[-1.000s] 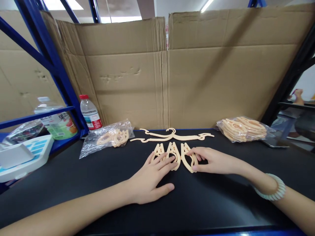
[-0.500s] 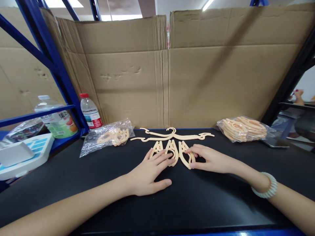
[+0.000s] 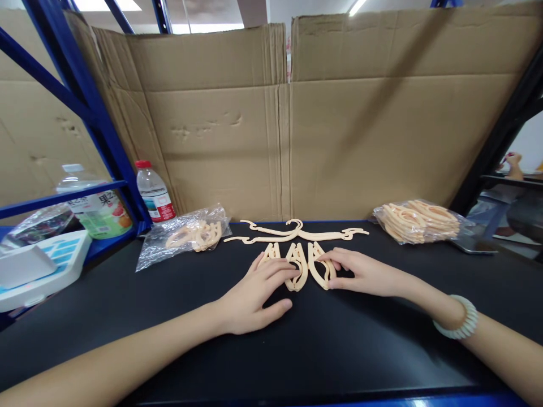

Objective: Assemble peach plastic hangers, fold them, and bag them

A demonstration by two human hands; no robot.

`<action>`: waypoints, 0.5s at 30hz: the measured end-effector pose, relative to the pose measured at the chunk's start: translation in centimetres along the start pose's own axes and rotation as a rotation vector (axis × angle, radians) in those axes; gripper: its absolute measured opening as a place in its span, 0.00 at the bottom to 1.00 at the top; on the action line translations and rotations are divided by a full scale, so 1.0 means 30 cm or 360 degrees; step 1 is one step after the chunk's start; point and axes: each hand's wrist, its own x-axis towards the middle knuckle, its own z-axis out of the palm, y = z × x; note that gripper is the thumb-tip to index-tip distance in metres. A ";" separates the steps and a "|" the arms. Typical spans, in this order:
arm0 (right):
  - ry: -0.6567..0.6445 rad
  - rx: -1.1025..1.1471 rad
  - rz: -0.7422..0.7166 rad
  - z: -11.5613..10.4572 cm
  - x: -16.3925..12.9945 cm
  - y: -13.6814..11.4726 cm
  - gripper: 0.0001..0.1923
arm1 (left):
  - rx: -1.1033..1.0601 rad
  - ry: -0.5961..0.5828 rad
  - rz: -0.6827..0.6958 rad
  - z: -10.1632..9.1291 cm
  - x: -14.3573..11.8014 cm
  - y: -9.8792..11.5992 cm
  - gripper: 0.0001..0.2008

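Note:
Three cream plastic folding hangers lie folded in a row on the black table. My left hand [image 3: 257, 297] rests over the left folded hanger [image 3: 270, 251], hiding much of it, with its fingers stretched out and thumb apart. Its fingertips reach onto the middle folded hanger [image 3: 302, 278]. Thumb and fingers of my right hand [image 3: 356, 274] grip the right folded hanger [image 3: 316, 268] by its outer side, flat on the table. Just behind the row, unfolded hangers [image 3: 322, 236] with a hook lie spread out, partly overlapping.
At the left is a clear bag [image 3: 148, 249] of folded hangers, beside a red-capped bottle [image 3: 155, 195]. Another bagged stack [image 3: 418, 220] sits at the right, near a flat dark object [image 3: 475, 246]. Cardboard [image 3: 220, 124] walls the back. A white-and-blue tray [image 3: 63, 260] stands far left.
My left hand has shifted slightly left and its fingers have drawn back a little, showing more of the middle folded hanger. My right hand keeps its place on the right one.

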 end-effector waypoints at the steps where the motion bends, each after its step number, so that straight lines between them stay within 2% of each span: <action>1: -0.0010 0.0018 -0.0010 -0.002 0.000 0.003 0.26 | -0.0018 0.0058 -0.0015 0.002 0.001 -0.005 0.21; 8: -0.0046 0.0133 -0.0008 -0.020 -0.006 0.034 0.30 | -0.0233 0.0673 -0.0227 0.004 0.015 -0.077 0.11; 12: -0.0063 0.0130 0.0018 -0.031 -0.008 0.041 0.29 | -0.0224 0.0808 -0.0324 0.002 0.023 -0.128 0.15; 15: -0.0049 0.0138 0.0043 -0.036 -0.007 0.048 0.26 | -0.0064 0.0791 -0.0300 0.002 0.026 -0.160 0.17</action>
